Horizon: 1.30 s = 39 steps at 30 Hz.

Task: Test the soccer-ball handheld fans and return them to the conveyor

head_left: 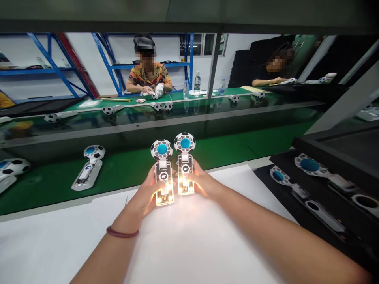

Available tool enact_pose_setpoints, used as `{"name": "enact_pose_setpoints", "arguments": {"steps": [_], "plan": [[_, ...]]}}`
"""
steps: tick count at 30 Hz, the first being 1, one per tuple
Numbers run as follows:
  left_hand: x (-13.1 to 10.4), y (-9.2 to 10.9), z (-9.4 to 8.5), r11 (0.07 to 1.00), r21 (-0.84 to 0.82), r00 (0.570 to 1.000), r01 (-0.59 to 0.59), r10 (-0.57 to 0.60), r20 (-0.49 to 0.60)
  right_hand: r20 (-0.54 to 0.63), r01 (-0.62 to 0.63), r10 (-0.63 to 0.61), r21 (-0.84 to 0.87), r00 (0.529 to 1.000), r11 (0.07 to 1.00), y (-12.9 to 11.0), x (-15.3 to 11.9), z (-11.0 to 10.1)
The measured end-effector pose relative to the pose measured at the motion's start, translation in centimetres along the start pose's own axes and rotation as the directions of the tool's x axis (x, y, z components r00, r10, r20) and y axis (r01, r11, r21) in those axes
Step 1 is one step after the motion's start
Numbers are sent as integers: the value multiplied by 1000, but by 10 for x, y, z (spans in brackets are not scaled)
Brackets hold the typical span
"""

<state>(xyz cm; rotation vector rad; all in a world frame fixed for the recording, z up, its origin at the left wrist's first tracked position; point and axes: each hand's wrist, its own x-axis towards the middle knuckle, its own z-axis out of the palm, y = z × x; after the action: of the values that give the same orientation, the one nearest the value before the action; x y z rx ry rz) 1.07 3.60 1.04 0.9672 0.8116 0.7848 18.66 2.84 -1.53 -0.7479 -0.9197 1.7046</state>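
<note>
My left hand [150, 189] is wrapped round a handheld fan [162, 150] with a football-patterned head, a blue centre and a clear body. A matching handheld fan [185, 143] stands upright in my right hand [203, 179], slightly higher and just to the right. Both bodies glow with warm light near their lower ends, and each has a small round display lit up. My thumbs lie over the fronts of the bodies; the other fingers are mostly hidden behind. The two fans are close together above the white work surface [189, 244].
A green conveyor belt [127, 157] runs across ahead, bearing another football fan [94, 153] at left. On the right, several fans lie in a black foam tray [266, 177]. Across the belt sit two people, one wearing a white glove [159, 90], near plastic bottles [197, 83].
</note>
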Motion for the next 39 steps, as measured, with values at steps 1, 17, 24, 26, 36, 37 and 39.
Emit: {"name": "enact_pose_setpoints", "arguments": {"steps": [1, 17, 24, 26, 36, 37, 39], "plan": [[0, -1, 0, 1000, -5, 1000, 1, -1, 7, 4, 4, -4, 8, 1000, 1000, 0, 0, -1], [4, -11, -10, 998, -28, 999, -51, 51, 2, -40, -10, 11, 40, 999, 999, 3, 2, 2], [1, -8, -9, 998, -35, 999, -48, 48, 15, -24, -6, 7, 40, 1000, 999, 5, 2, 3], [1, -9, -9, 998, -41, 998, -56, 56, 2, -7, 9, -8, 35, 1000, 999, 6, 3, 2], [4, -15, -13, 995, -49, 996, -87, 88, 28, 90, 24, -23, -6, 996, 1000, 9, 2, -3], [4, -15, -14, 995, -46, 996, -84, 85, 29, 91, 36, -33, -30, 995, 999, 10, 2, -4], [4, -15, -15, 996, -42, 996, -79, 80, 28, 82, 57, -51, -74, 995, 996, 12, 3, -7]]}}
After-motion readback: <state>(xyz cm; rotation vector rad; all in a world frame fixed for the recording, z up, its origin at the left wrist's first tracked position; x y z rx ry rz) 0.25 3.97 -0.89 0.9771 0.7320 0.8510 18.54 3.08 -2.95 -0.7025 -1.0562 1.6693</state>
